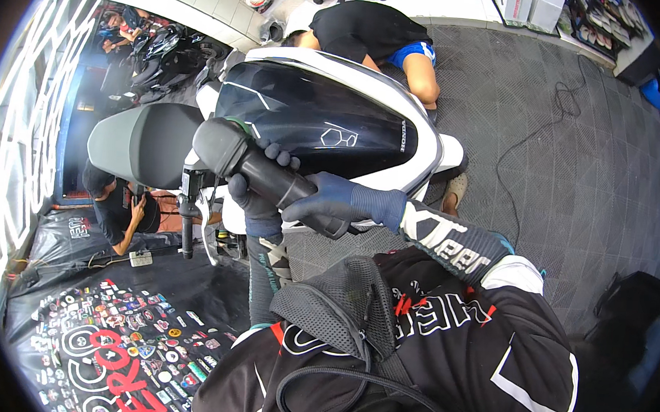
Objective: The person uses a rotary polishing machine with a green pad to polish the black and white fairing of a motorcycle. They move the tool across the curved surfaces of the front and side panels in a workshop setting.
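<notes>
Both my gloved hands are closed round a black tube-shaped handheld tool (275, 178) with a rounded dark grey head. A bit of green edge (240, 125) shows beside that head; the underside is hidden. My left hand (259, 190) wraps the middle of the body, fingertips coming over the far side. Nearer to me, my right hand (329, 198) grips the tool's lower end. Behind and below the tool lies the glossy black panel (305, 121) of a white motorbike, marked with white hexagon lines. Whether the head touches the panel, I cannot tell.
A handlebar grip with lever (187, 224) and a grey rounded seat-like part (141, 141) lie left. One person (370, 38) bends over beyond the bike; another (125, 212) sits left holding a device. A dark cable (511, 145) runs over the grey floor mat (604, 170).
</notes>
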Demonstrator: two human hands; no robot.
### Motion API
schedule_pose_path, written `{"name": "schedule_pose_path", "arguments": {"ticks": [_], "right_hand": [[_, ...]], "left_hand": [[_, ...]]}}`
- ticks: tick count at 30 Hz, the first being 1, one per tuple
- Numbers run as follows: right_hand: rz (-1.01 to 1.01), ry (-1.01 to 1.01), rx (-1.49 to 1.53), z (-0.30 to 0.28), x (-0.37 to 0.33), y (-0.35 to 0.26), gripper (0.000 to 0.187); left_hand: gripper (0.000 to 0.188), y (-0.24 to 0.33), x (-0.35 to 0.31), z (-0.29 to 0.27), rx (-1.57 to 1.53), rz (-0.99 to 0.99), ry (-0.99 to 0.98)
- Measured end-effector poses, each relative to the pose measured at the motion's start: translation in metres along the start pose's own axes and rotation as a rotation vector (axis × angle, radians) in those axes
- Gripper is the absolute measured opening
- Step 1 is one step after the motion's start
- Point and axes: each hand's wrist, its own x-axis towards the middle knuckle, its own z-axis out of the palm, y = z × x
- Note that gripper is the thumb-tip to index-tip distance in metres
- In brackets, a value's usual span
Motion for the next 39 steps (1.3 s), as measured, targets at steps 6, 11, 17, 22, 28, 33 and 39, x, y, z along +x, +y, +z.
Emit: {"name": "schedule_pose_path", "arguments": {"ticks": [6,11,17,22,28,33,39], "right_hand": [[0.116,0.149,0.142,-0.060,-0.080,0.096,0.050],[0.085,0.288,0.673,-0.076,-0.163,0.211,0.060],[0.112,0.296,0.701,-0.049,-0.171,0.240,0.064],[0.211,0.214,0.118,-0.033,-0.093,0.138,0.057],[0.084,0.083,-0.187,0.011,-0.001,0.059,0.090],[0.115,0.185,-0.295,-0.002,-0.023,0.075,0.086],[0.130,0.322,0.095,-0.057,-0.121,0.195,0.061]], "left_hand": [[0.078,-0.104,-0.009,-0.034,0.127,-0.455,-0.008],[0.051,-0.220,0.000,-0.028,0.238,-0.783,0.058],[0.054,-0.204,-0.020,-0.018,0.327,-0.840,0.037],[0.080,-0.092,-0.044,-0.018,0.363,-0.538,-0.018],[0.089,-0.009,-0.054,-0.011,0.196,-0.075,0.125],[0.085,-0.046,-0.044,-0.028,0.102,-0.133,-0.081],[0.074,-0.138,-0.038,-0.029,0.427,-0.728,-0.065]]}}
